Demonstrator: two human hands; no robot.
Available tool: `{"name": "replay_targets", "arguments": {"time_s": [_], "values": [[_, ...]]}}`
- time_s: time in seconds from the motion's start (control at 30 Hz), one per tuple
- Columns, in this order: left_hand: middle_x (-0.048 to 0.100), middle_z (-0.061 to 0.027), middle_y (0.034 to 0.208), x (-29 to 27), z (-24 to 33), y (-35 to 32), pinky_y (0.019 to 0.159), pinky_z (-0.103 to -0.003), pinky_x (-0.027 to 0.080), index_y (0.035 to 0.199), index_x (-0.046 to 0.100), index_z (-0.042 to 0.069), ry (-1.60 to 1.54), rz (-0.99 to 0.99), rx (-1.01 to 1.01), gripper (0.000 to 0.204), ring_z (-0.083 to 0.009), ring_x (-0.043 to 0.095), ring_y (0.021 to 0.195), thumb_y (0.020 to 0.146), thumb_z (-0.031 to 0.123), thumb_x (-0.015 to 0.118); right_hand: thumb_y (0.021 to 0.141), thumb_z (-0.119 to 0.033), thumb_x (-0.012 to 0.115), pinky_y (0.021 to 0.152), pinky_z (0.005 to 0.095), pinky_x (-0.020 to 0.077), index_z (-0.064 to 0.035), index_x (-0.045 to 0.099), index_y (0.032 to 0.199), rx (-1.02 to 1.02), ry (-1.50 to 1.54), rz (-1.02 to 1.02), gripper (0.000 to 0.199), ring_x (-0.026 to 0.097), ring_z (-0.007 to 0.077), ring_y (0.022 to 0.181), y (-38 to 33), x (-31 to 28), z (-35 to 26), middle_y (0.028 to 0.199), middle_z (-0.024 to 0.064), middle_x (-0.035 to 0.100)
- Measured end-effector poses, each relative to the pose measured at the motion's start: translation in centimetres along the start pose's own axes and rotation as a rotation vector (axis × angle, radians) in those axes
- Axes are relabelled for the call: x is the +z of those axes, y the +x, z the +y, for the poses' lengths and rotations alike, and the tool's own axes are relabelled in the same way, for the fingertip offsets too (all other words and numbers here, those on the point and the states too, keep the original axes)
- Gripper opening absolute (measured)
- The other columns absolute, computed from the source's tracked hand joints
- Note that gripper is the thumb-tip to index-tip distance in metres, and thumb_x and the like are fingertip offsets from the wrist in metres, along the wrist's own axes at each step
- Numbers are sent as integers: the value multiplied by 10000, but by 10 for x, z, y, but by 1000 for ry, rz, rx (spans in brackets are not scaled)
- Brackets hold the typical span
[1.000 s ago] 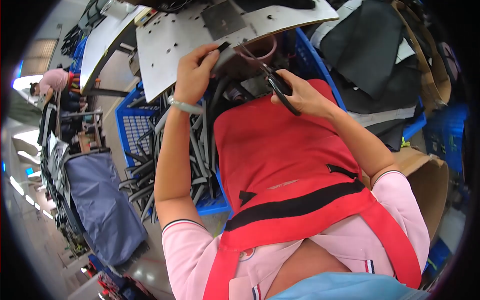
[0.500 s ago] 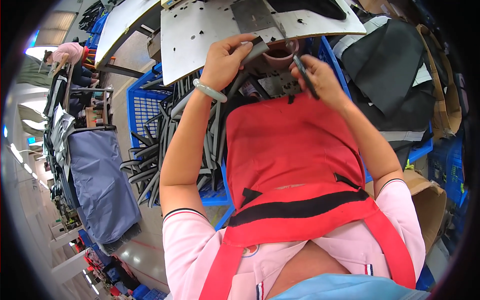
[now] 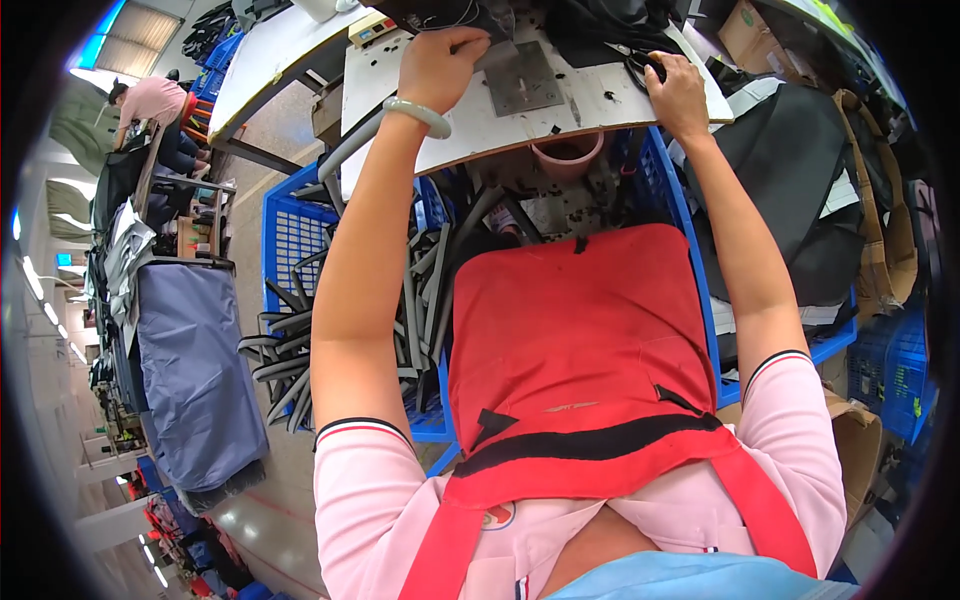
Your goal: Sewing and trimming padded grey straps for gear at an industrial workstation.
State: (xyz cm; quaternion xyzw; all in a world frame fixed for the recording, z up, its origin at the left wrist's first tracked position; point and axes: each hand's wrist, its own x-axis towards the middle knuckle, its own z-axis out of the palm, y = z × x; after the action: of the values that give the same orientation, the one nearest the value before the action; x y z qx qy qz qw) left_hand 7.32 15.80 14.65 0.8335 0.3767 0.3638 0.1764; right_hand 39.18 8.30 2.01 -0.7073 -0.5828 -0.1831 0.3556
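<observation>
My left hand (image 3: pixel 440 72) is over the far left part of the white worktable, with thumb and fingers pinched together beside a dark machine (image 3: pixel 425 12). A grey padded strip (image 3: pixel 352 152) runs up behind my wrist toward this hand; the held end is hidden. At the right of the table, my right hand (image 3: pixel 680 92) is closed on black-handled scissors (image 3: pixel 640 68). Their blades point left, over black fabric (image 3: pixel 590 35) lying on the tabletop. A metal plate (image 3: pixel 523 80) sits on the table between my hands.
The white worktable (image 3: pixel 440 145) carries scattered black scraps. Below it are a pink bucket (image 3: pixel 568 160) and a blue crate (image 3: pixel 290 225) full of grey strips. Black fabric sheets (image 3: pixel 790 190) fill the right side. A red apron (image 3: pixel 590 310) covers my lap. Another person (image 3: pixel 155 105) bends at far left.
Both hands have moved up and away from my lap onto the table. The left carried the grey strip toward the machine; the right took the scissors to the black fabric.
</observation>
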Motion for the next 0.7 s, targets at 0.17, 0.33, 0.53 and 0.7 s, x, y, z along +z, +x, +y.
{"name": "replay_targets", "arguments": {"time_s": [0.17, 0.33, 0.53, 0.7], "values": [[709, -98, 825, 1, -8, 10, 708, -302, 505, 992, 719, 67, -108, -112, -142, 232, -202, 664, 737, 840, 227, 649, 859, -248, 594, 950, 402, 422, -80, 656, 1073, -25, -20, 19, 279, 561, 296, 1067, 1, -1, 1, 1101, 115, 626], [701, -87, 825, -6, -2, -3, 622, -286, 514, 1007, 712, 44, -89, -167, 62, 238, -163, 642, 616, 858, 212, 634, 805, -124, 616, 927, 412, 420, -76, 658, 1004, -143, 111, 73, 209, 548, 287, 1046, -10, -27, -29, 1072, 96, 612], [685, -134, 852, 18, 47, -37, 727, -328, 495, 1000, 655, -20, -26, -445, 110, 237, -218, 640, 757, 857, 162, 606, 780, -105, 579, 945, 382, 449, -107, 621, 1082, -800, 507, -329, 304, 551, 276, 1099, -96, -90, -171, 1158, 71, 586], [678, -161, 861, 62, 98, -64, 734, -327, 495, 1030, 643, -19, -237, -499, 68, 235, -232, 637, 784, 862, 137, 588, 822, -123, 529, 821, 382, 517, -79, 582, 1130, -805, 288, -385, 316, 575, 243, 1076, -123, -61, -214, 1171, 74, 591]]}}
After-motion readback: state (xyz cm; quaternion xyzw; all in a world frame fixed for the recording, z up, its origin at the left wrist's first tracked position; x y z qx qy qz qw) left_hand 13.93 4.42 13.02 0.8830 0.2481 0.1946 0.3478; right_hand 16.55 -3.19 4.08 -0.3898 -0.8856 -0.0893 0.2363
